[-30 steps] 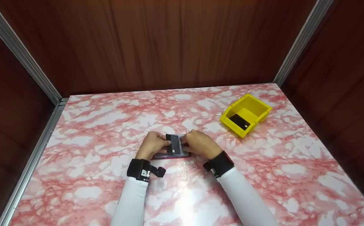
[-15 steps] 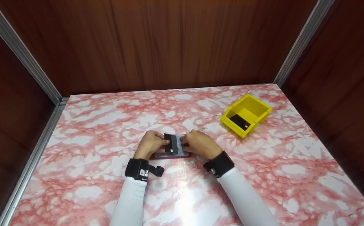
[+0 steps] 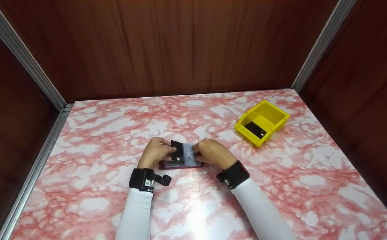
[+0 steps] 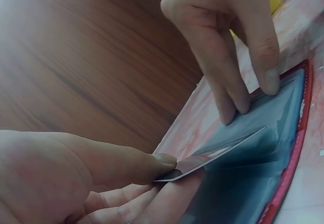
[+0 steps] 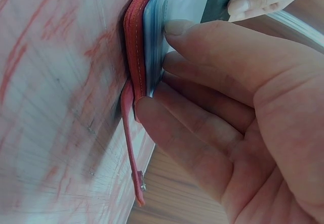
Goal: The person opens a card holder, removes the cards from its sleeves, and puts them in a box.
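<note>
An open red card holder [image 3: 181, 167] with clear plastic sleeves [image 3: 189, 155] lies on the table in the head view. My left hand [image 3: 153, 152] pinches a black card [image 3: 177, 151] between thumb and fingers. In the left wrist view the card [image 4: 195, 163] stands tilted, its far end at the sleeve's opening; I cannot tell how much is inside. My right hand [image 3: 212, 152] pinches the right edge of the sleeves. The right wrist view shows its thumb on top of the clear pages, fingers at their edge, and the holder's red strap [image 5: 130, 148] sticking out.
Back right on the marbled table [image 3: 113, 126] stands a yellow bin [image 3: 271, 115] with a black card [image 3: 255, 129] inside. Dark wood panels [image 3: 193, 46] enclose the back and both sides.
My left hand has moved left with the black card, which has shifted left across the sleeves and tilted up more. The right hand holds its place on the card holder.
</note>
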A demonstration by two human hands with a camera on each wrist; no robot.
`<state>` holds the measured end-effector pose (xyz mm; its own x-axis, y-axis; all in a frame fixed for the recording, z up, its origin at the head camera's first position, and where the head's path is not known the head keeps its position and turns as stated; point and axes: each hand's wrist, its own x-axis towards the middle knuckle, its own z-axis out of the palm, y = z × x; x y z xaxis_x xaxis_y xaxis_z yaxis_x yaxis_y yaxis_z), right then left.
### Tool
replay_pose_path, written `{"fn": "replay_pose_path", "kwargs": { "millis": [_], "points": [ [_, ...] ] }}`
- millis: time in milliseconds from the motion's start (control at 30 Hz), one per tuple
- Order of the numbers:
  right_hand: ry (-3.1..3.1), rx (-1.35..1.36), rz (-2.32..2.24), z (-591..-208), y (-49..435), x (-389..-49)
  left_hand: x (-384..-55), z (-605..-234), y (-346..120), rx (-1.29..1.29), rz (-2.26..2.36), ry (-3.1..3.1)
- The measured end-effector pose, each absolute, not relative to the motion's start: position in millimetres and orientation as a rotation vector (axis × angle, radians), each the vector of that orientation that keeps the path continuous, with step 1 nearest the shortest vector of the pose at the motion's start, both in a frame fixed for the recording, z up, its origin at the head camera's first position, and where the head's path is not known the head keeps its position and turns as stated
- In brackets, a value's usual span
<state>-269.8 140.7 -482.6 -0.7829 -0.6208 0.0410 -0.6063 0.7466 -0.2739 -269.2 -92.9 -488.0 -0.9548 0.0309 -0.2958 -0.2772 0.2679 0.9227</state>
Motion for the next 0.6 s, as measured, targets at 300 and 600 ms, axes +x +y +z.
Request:
{"fn": "replay_pose_path", "kwargs": {
  "millis": [300,600],
  "points": [
    [2.896,-1.010,-0.415,-483.9,141.3,-269.9,-268.1,-480.3,-100.9,-0.292,1.785,2.242],
    [2.889,-0.963,-0.425,-483.8,141.1,-269.9,-268.5,-480.5,-99.8,-0.252,1.874,2.216]
  ]
}}
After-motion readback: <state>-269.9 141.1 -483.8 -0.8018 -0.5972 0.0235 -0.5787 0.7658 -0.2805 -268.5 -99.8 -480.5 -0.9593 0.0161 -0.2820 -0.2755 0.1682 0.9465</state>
